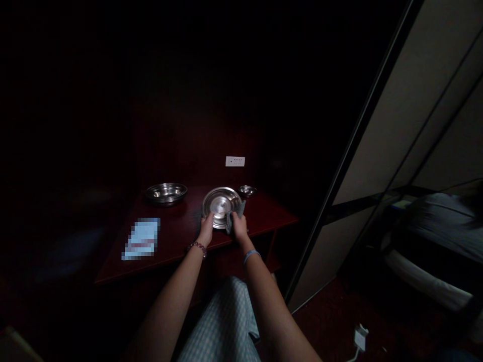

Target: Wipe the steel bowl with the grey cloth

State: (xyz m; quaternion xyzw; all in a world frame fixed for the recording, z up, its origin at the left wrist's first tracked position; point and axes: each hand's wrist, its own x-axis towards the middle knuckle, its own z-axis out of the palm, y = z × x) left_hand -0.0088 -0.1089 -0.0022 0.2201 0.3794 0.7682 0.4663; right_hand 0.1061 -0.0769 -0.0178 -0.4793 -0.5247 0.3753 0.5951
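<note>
A round steel plate is tilted up toward me over the dark red table. My left hand grips its lower left rim. My right hand is closed on a grey cloth pressed against the plate's lower right edge. A beaded bracelet circles my left wrist and a light blue band circles my right wrist.
A wide steel bowl sits at the table's back left and a small steel bowl at the back right. A blurred blue booklet lies on the left. A white wall socket is behind. A sliding wardrobe door stands right.
</note>
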